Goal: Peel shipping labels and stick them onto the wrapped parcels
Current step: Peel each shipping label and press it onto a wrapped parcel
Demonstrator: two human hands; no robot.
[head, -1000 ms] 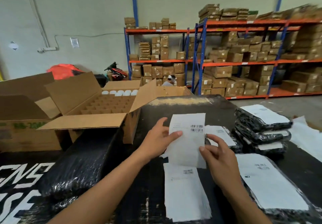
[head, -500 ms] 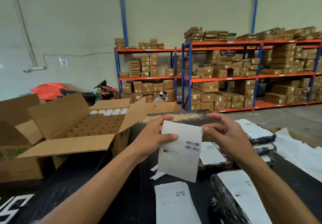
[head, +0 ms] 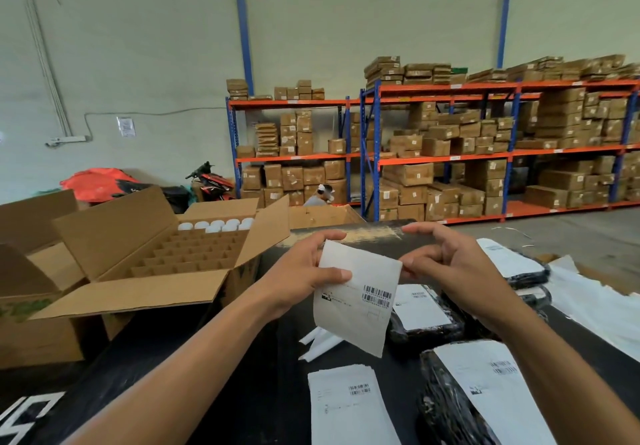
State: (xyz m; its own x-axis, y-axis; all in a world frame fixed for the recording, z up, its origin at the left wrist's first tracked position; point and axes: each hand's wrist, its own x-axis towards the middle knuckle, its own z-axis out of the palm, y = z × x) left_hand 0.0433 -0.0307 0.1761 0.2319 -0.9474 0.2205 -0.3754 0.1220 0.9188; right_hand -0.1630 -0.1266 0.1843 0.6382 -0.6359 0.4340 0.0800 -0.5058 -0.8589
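Shipping label (head: 356,294), a white sheet printed with barcodes, is held up in the air above a black worktop (head: 263,385), tilted so its lower corner hangs down. The left hand (head: 304,276) grips the sheet's left edge, thumb pressed across the front and fingers curled behind it. The right hand (head: 453,264) meets the sheet at its upper right corner, fingers bent and pinching there; whether a layer is lifted at that corner cannot be told. Below the left hand, a stack of labels (head: 346,406) lies flat on the worktop, and a few loose white paper strips (head: 320,342) lie between that stack and the held sheet. Below the right hand sits a black wrapped parcel (head: 460,399) with a white label on top. Just behind the held sheet, under the right hand, lies a second wrapped parcel (head: 424,316), also labelled. To the right of the right hand, more labelled parcels are stacked (head: 519,271). To the left of the left hand, an open cardboard box (head: 166,264) with a grid of dividers stands against the worktop.
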